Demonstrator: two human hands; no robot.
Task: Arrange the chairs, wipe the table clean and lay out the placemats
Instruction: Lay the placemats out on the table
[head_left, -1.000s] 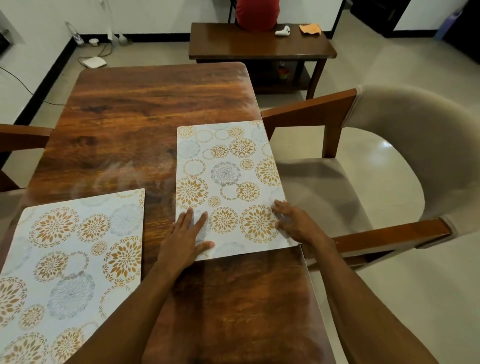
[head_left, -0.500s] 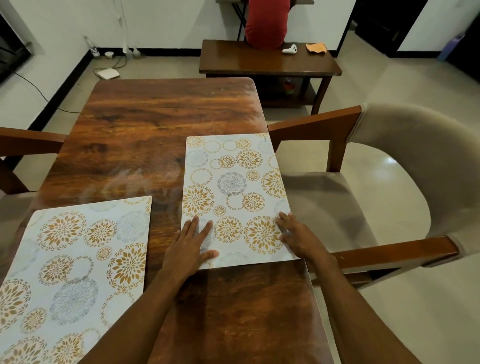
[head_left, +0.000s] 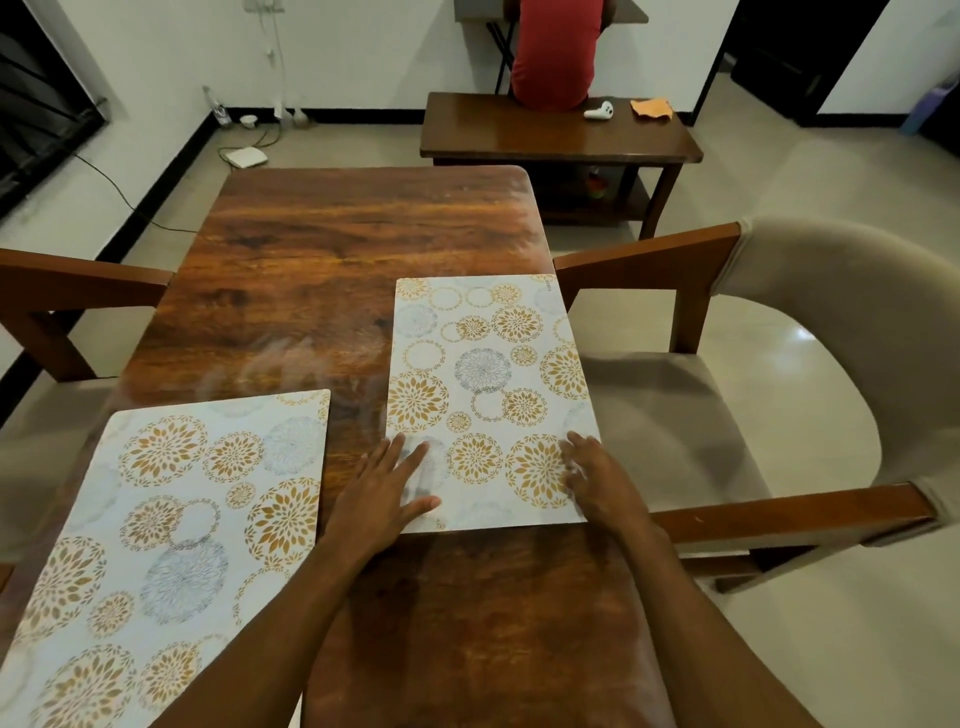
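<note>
Gold-and-grey flowered placemat (head_left: 483, 395) lies flat under both hands, its long right edge running along the right rim of the desk (head_left: 353, 249). The left hand (head_left: 382, 499) rests open on the mat's near left corner, fingers straight and thumb spread. The right hand (head_left: 597, 483) lies open on the near right corner, fingers laid on the surface, gripping nothing.

Over the last second hardly anything has shifted. Both hands have stayed on the same corners and the mat has kept its line (only the head has lifted, so more of the room shows). I take this as the last squaring-up of this mat.

Left of the left hand a second placemat (head_left: 171, 519) lies flat, apart from the first. Beyond the left hand, hazy streaks (head_left: 291, 364) show on the wood. A cushioned chair (head_left: 779, 364) stands just right of the right hand.

No brand or label can be read. A faint mark at the mat's far right corner is too small to make out.
</note>
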